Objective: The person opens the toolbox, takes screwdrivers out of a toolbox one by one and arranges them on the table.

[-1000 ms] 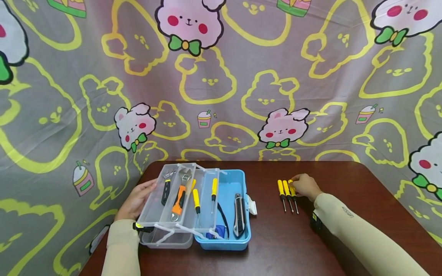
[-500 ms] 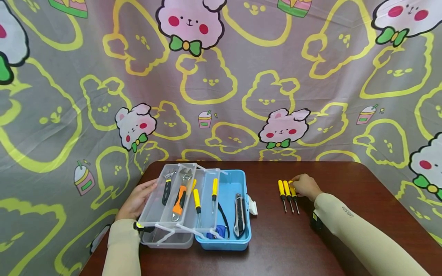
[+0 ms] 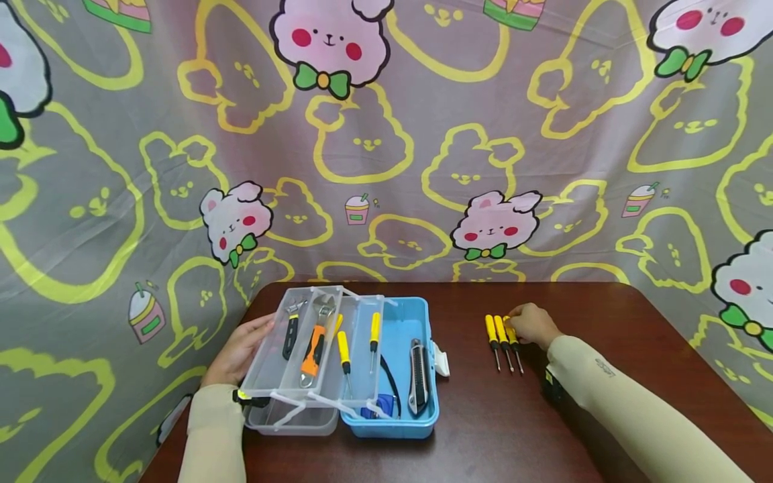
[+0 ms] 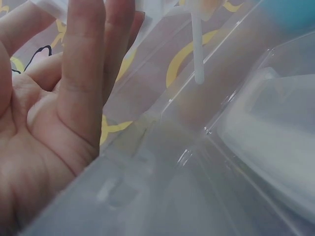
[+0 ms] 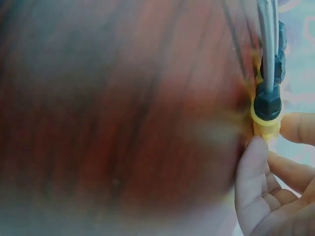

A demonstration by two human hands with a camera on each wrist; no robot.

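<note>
My right hand [image 3: 533, 325] pinches the yellow handle of a screwdriver [image 3: 514, 341] between thumb and fingers, at the right end of a row of three on the table. In the right wrist view, thumb and fingertips meet at the yellow handle [image 5: 267, 129], below its black collar. My left hand [image 3: 238, 352] touches the left side of the raised clear tray [image 3: 262, 376] of a toolbox, fingers fairly straight. In the left wrist view, the fingers [image 4: 81, 73] reach up along the clear plastic. That tray carries an adjustable wrench [image 3: 291, 335], an orange-handled wrench [image 3: 313, 349] and yellow screwdrivers [image 3: 343, 350].
The blue toolbox base [image 3: 389, 431] stands open, its white latch [image 3: 441, 361] facing right. Inside lie a utility knife [image 3: 418, 376], a blue item [image 3: 383, 404] and a black strip [image 3: 391, 382]. A patterned curtain [image 3: 386, 201] borders the brown table [image 3: 477, 429].
</note>
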